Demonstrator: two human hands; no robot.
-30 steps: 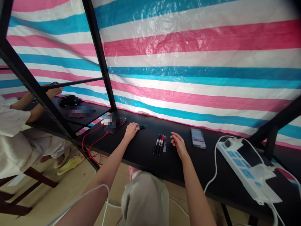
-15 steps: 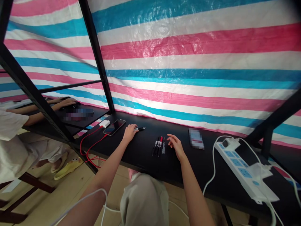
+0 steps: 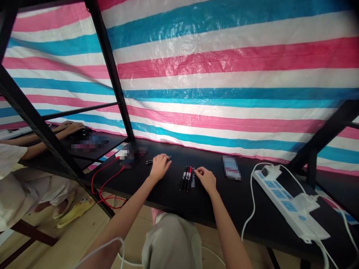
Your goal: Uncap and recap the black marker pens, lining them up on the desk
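a black table (image 3: 174, 194) carries a row of pens (image 3: 187, 178), a single pen (image 3: 151, 161), and a white power strip (image 3: 288, 206).

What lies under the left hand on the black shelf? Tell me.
A thin black pen pokes out leftward from under the left hand, lying on the black shelf. The hand covers the pen's other end.
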